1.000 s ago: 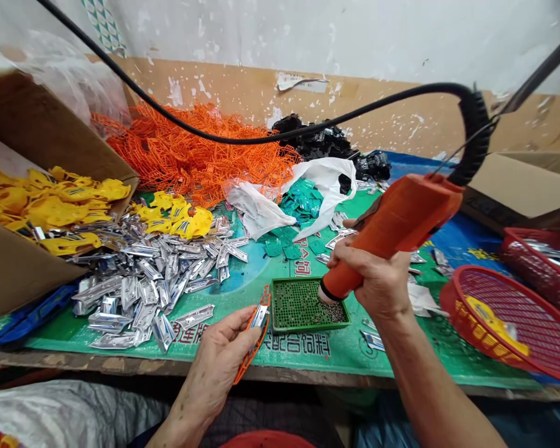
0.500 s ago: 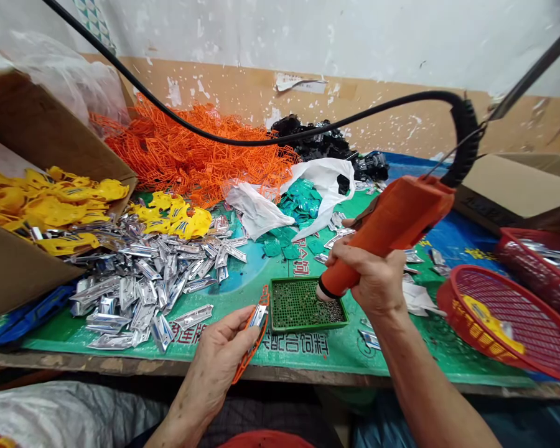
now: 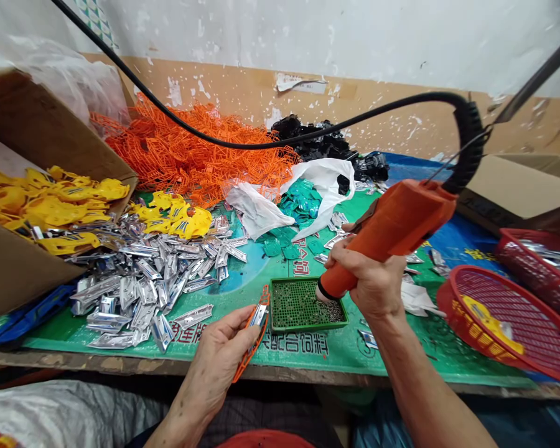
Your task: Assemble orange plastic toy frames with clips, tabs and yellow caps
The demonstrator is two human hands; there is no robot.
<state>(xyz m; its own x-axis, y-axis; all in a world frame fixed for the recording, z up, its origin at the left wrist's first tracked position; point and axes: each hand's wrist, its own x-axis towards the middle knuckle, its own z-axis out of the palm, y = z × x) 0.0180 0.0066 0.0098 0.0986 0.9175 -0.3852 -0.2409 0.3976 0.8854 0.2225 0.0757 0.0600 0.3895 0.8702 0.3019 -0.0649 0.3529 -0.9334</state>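
Between thumb and fingers, my left hand (image 3: 226,345) pinches an orange plastic frame (image 3: 244,364) with a shiny metal plate (image 3: 260,315) lying against it, just left of the green tray. My right hand (image 3: 378,280) is wrapped round an orange electric screwdriver (image 3: 378,227), tilted down to the left. Its pale tip is over the right part of the green perforated tray (image 3: 282,328), where small screws (image 3: 336,310) are heaped; whether the tip touches them I cannot tell. A black cable (image 3: 261,144) runs from the tool's top end.
Metal plates (image 3: 144,292) and yellow plastic parts (image 3: 172,214) are piled left, beside a cardboard box (image 3: 32,274). Orange frames (image 3: 191,149), green pieces (image 3: 301,202) and black parts (image 3: 317,140) lie behind. On the right are a red basket (image 3: 457,311) and another box (image 3: 527,186).
The screwdriver's upper end and its cable have shifted slightly right and down. My left hand stays in place with the frame and plate.
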